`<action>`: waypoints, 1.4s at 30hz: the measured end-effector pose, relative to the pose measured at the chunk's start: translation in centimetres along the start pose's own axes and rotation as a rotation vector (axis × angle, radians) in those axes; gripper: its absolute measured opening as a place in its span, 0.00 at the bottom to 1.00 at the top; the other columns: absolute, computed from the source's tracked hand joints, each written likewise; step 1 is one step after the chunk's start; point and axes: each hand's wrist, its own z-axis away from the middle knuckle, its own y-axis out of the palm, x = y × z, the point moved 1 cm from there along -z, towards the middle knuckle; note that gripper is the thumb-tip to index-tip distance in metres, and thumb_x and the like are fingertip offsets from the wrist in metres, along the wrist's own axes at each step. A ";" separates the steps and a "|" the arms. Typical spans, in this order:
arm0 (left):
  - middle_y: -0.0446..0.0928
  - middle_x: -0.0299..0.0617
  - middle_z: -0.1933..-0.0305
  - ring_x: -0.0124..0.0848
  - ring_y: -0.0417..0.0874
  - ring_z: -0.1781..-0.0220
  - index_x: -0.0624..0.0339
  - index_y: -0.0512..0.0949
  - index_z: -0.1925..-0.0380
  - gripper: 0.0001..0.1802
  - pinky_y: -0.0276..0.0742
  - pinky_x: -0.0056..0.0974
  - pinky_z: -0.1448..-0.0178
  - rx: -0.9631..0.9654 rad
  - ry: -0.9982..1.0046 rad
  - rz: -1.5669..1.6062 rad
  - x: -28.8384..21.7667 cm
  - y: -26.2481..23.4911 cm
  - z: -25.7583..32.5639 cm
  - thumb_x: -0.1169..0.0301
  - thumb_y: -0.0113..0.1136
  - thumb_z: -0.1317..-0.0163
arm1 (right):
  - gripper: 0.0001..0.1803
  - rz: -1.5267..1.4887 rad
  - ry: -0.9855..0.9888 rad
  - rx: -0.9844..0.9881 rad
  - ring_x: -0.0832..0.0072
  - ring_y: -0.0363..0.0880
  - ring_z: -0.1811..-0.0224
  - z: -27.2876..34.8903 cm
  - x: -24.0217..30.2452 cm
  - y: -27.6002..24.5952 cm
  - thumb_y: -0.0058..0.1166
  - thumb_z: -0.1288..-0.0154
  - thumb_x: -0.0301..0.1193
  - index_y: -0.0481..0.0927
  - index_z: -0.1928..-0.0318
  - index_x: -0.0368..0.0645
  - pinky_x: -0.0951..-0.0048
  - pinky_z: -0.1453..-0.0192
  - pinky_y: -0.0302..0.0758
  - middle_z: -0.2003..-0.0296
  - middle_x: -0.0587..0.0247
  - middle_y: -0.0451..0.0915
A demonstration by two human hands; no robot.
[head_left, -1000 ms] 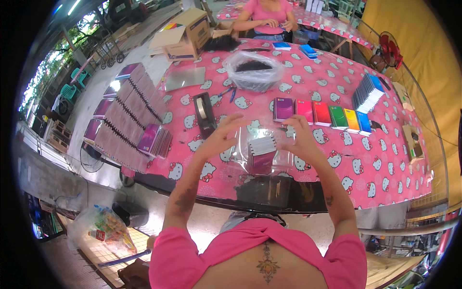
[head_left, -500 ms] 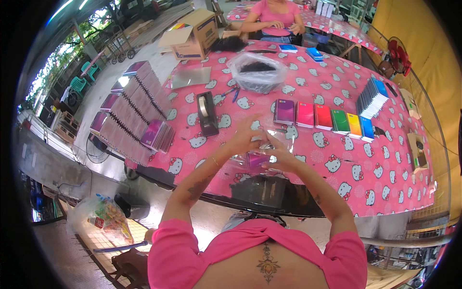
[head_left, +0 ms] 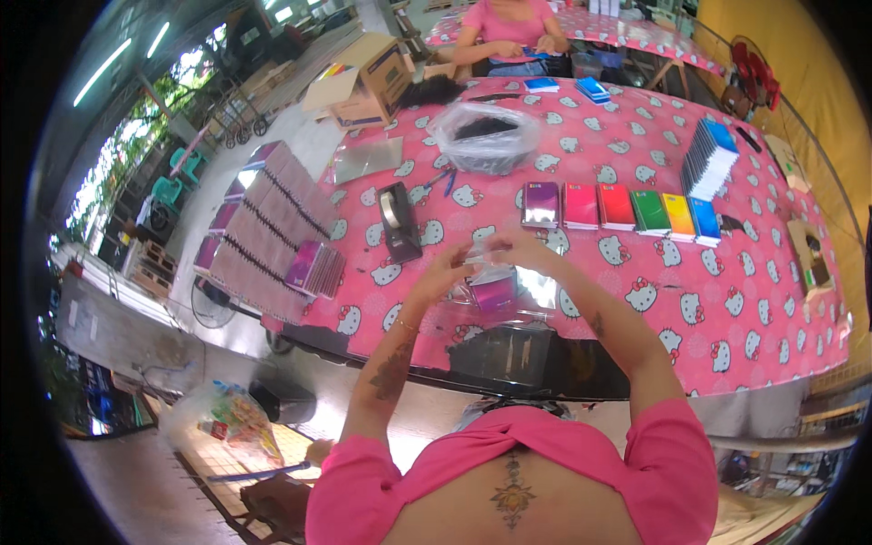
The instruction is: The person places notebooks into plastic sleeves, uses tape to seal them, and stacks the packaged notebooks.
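Note:
A purple notebook (head_left: 495,292) lies near the table's front edge, under and partly inside a clear plastic wrapper (head_left: 538,289). My left hand (head_left: 445,272) is at the far left of it, fingers closed on the plastic. From the right, my right hand (head_left: 520,251) reaches over the notebook, its fingertips pinching the plastic close to the left hand's. A black tape dispenser (head_left: 396,222) stands to the left of my hands. Beyond them, to the right, a row of small notebooks (head_left: 615,207) runs from purple through red, green and yellow to blue.
Tall stacks of spiral notebooks (head_left: 272,236) stand at the left. A plastic-lined tub (head_left: 483,138), pens (head_left: 448,182) and a clear sheet (head_left: 368,159) lie farther back. Blue notebooks (head_left: 710,159) are piled at the right. Across the table sits another person (head_left: 513,36) handling something blue.
My hands have risen slightly off the notebook and drawn the plastic upward, showing more of its purple cover. The view has shifted a little. The person opposite now holds something blue.

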 end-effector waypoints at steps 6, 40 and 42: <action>0.82 0.39 0.51 0.26 0.78 0.49 0.67 0.79 0.43 0.24 0.74 0.34 0.45 0.011 -0.119 -0.010 -0.7 0.5 0.9 0.63 0.64 0.34 | 0.31 -0.297 -0.001 0.159 0.77 0.75 0.41 1.1 0.8 1.1 0.63 0.33 0.38 0.71 0.34 0.42 0.73 0.44 0.74 0.38 0.58 0.75; 0.84 0.47 0.72 0.45 0.86 0.71 0.58 0.84 0.67 0.15 0.80 0.46 0.64 -0.234 0.217 -1.037 -3.6 3.5 -0.8 0.57 0.65 0.41 | 0.23 -0.183 -0.059 -0.331 0.70 0.73 0.51 5.1 0.2 3.1 0.66 0.44 0.24 0.73 0.48 0.44 0.70 0.50 0.75 0.48 0.60 0.73; 0.83 0.48 0.73 0.45 0.85 0.71 0.58 0.85 0.66 0.15 0.79 0.47 0.64 -0.266 0.235 -1.028 -2.5 2.5 -1.2 0.58 0.65 0.41 | 0.23 -0.615 0.142 -0.315 0.78 0.68 0.52 5.4 0.1 3.6 0.66 0.42 0.23 0.73 0.47 0.46 0.74 0.50 0.74 0.51 0.68 0.72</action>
